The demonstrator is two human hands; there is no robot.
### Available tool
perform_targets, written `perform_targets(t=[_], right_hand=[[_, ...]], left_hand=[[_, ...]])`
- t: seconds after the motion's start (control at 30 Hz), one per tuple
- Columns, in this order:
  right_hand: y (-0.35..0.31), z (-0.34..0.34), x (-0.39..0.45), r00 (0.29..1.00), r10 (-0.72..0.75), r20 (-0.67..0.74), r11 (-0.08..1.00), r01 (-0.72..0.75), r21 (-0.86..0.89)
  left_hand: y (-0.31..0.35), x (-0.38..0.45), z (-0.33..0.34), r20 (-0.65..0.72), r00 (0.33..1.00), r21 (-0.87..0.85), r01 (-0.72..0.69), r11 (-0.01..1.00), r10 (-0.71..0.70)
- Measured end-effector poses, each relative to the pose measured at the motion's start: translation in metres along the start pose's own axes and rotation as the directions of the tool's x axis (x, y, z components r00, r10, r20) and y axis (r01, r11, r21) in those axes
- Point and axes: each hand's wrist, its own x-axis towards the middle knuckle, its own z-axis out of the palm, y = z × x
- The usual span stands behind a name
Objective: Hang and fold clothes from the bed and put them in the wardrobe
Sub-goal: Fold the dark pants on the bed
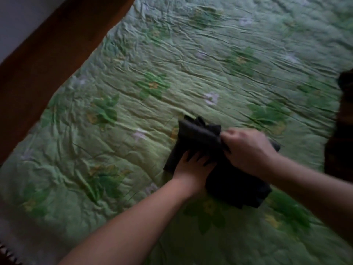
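From the head camera I see a dark garment (198, 136), partly folded and bunched, lying on the green floral bedspread (172, 64). My left hand (193, 167) presses flat on it, fingers spread; my right hand (248, 148) pinches its folded edge. Another dark piece of clothing (342, 127) lies at the right edge.

A home bedroom: a crumpled green quilted bedspread with leaf and flower print (191, 73) fills the frame, with a dark brown wooden bed frame (47, 60) at upper left.

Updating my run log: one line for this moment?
step: folding | item: dark garment on green quilt | left hand: presses flat | right hand: pinches fold
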Motion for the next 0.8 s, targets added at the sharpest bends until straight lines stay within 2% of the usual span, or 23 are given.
perform_targets(t=[0.1,0.17,0.2,0.27,0.3,0.33,0.4,0.43,0.47,0.5,0.53,0.57,0.63,0.7,0.77,0.8], right_hand=[[-0.023,0.016,-0.036,0.993,-0.111,0.030,0.993,0.112,-0.020],[-0.034,0.027,-0.054,0.990,-0.088,0.106,0.993,0.096,-0.069],[-0.038,0.035,-0.060,0.987,-0.047,0.152,0.994,0.061,-0.090],[-0.046,0.042,-0.063,0.969,0.042,0.244,0.988,-0.004,-0.155],[-0.051,0.042,-0.062,0.956,0.074,0.283,0.983,-0.022,-0.181],[-0.056,0.040,-0.060,0.949,0.092,0.301,0.981,-0.034,-0.192],[-0.067,0.043,-0.058,0.937,0.127,0.326,0.978,-0.062,-0.201],[-0.073,0.044,-0.058,0.932,0.143,0.335,0.976,-0.076,-0.205],[-0.079,0.046,-0.058,0.923,0.159,0.350,0.973,-0.087,-0.213],[-0.084,0.050,-0.059,0.924,0.162,0.345,0.974,-0.094,-0.204],[-0.085,0.054,-0.062,0.924,0.174,0.340,0.976,-0.115,-0.185],[-0.085,0.054,-0.064,0.927,0.184,0.326,0.976,-0.134,-0.169],[-0.078,0.052,-0.067,0.947,0.138,0.289,0.988,-0.110,-0.111],[-0.063,0.050,-0.072,0.976,0.081,0.204,0.995,-0.069,-0.067],[-0.043,0.046,-0.073,0.988,0.070,0.137,0.997,-0.064,-0.049],[-0.035,0.045,-0.073,0.984,0.101,0.147,0.994,-0.093,-0.062]], left_hand=[[-0.008,-0.007,0.003,0.121,0.992,-0.069,-0.038,0.997,0.046],[-0.020,-0.019,0.007,0.151,0.983,-0.064,-0.095,0.993,0.103],[-0.027,-0.028,0.005,0.080,0.992,-0.113,-0.085,0.990,0.094],[-0.037,-0.043,-0.007,-0.080,0.997,-0.413,-0.026,0.910,-0.008],[-0.041,-0.047,-0.016,-0.183,0.979,-0.532,-0.022,0.847,-0.089],[-0.045,-0.048,-0.017,-0.296,0.937,-0.575,-0.022,0.818,-0.183],[-0.045,-0.051,-0.027,-0.511,0.790,-0.551,0.001,0.835,-0.338],[-0.041,-0.051,-0.031,-0.606,0.727,-0.482,-0.013,0.876,-0.322],[-0.037,-0.049,-0.033,-0.666,0.708,-0.386,-0.054,0.921,-0.237],[-0.031,-0.046,-0.034,-0.665,0.739,-0.281,-0.111,0.953,-0.110],[-0.024,-0.044,-0.036,-0.595,0.804,-0.197,-0.158,0.968,0.010],[-0.020,-0.042,-0.037,-0.469,0.878,-0.116,-0.167,0.979,0.094],[-0.016,-0.040,-0.033,-0.147,0.980,0.022,-0.133,0.991,0.135],[-0.017,-0.039,-0.022,0.056,0.996,0.095,-0.079,0.992,0.074],[-0.019,-0.040,-0.014,0.098,0.994,0.145,-0.063,0.987,0.049],[-0.019,-0.039,-0.009,0.110,0.993,0.175,-0.065,0.982,0.046]])
